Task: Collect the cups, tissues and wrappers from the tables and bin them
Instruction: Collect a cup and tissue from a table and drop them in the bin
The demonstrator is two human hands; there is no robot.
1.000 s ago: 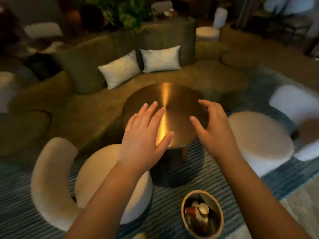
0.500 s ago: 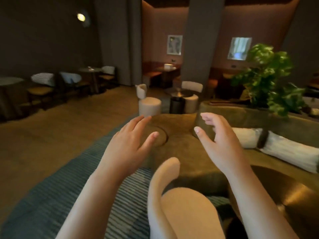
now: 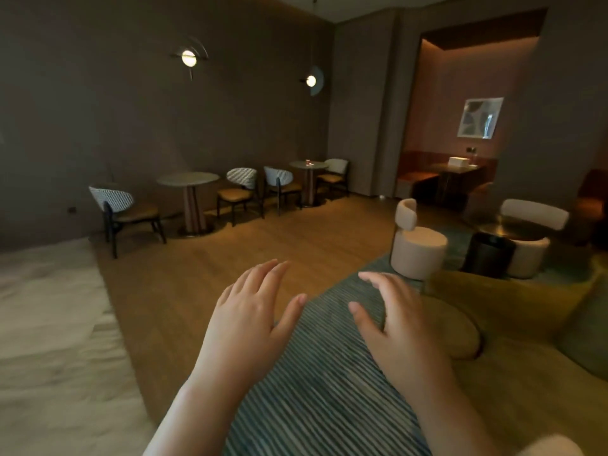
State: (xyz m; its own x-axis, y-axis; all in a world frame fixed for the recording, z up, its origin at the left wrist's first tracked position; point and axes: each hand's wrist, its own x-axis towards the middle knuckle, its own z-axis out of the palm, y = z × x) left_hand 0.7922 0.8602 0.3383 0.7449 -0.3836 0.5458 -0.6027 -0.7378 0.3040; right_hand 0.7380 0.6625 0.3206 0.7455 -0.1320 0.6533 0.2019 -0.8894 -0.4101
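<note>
Since half a second ago your view has swung left: the plant and the sofa cushions have gone from sight, and the wall-side tables now stand ahead. Your left hand [image 3: 250, 320] and right hand [image 3: 399, 327] are still raised before you, apart, palms down, both holding nothing; the left fingers are nearly straight, the right loosely curved. Beneath them lies the striped rug [image 3: 316, 383], with the olive sofa [image 3: 513, 366] at your right. A small reddish item [image 3: 308, 162], too small to tell as a cup, stands on the farther round table [image 3: 318, 165] by the wall. A white box [image 3: 459, 161] sits on the booth table [image 3: 444, 169].
</note>
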